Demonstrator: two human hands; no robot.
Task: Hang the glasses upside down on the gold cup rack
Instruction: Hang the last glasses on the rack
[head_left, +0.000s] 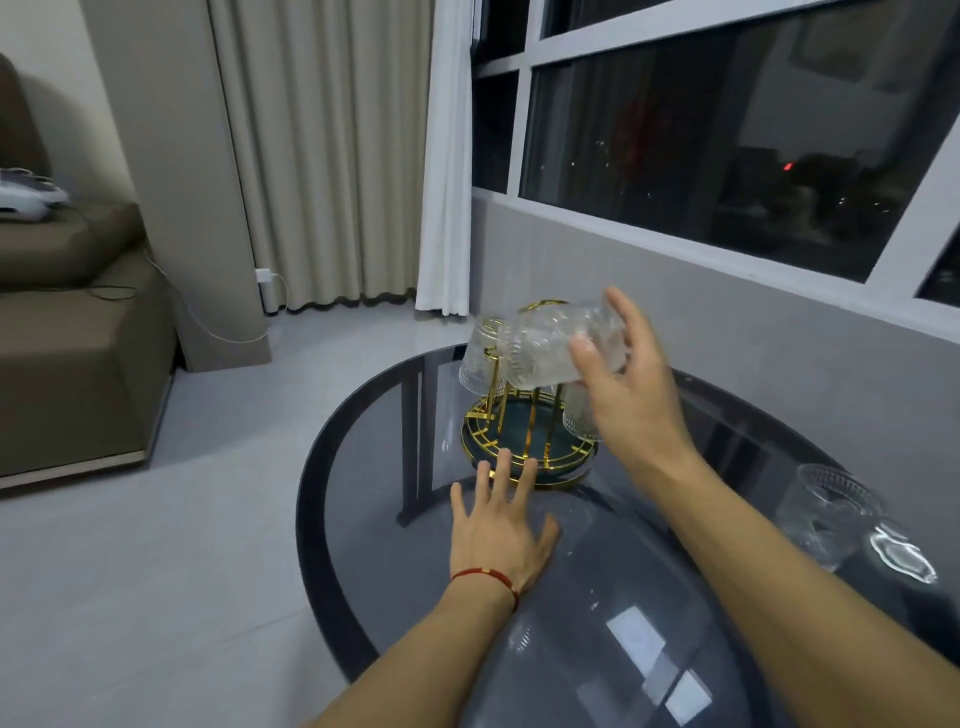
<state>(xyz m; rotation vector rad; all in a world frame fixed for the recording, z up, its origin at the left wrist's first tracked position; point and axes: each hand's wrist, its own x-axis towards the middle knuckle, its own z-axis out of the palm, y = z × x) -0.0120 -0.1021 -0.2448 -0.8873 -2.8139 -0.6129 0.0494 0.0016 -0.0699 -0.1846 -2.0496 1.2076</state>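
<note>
One glass (563, 345) clamped sideways in right hand (631, 384) — tip mouth down over rack (530, 447) prong; left hand (501, 525) splayed, empty.

Right hand (631, 384) raised, fingers (587, 353) curled in a grip — left hand (501, 530) flat, splayed.

A home living room is showing here: a brown sofa (62, 332) is sitting by beige curtains (322, 150), with a dark glass coffee table (363, 467) standing under a night window (727, 140)
</note>
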